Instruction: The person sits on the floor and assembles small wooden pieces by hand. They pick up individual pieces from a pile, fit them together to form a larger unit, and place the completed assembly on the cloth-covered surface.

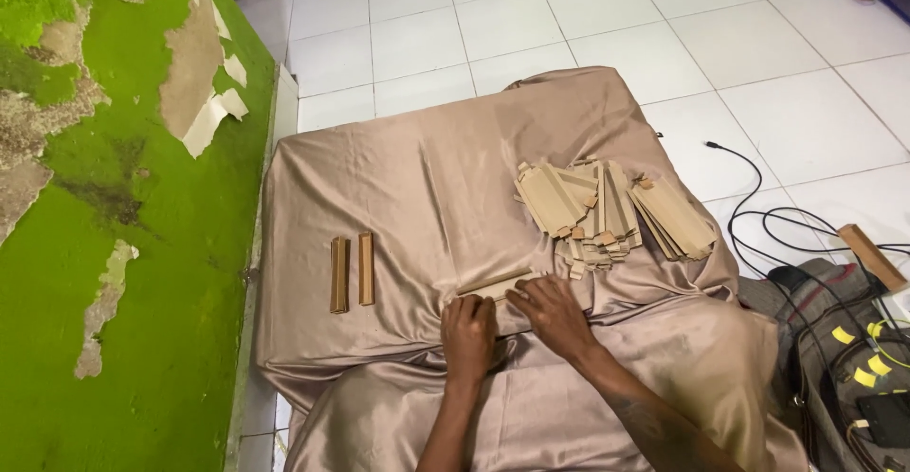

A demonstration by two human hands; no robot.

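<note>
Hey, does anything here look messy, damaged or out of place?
Yes. The green wall has paint peeling off in large patches. The pile of flat cardboard pieces is fanned out unevenly, unlike the two folded boxes laid side by side.
</note>
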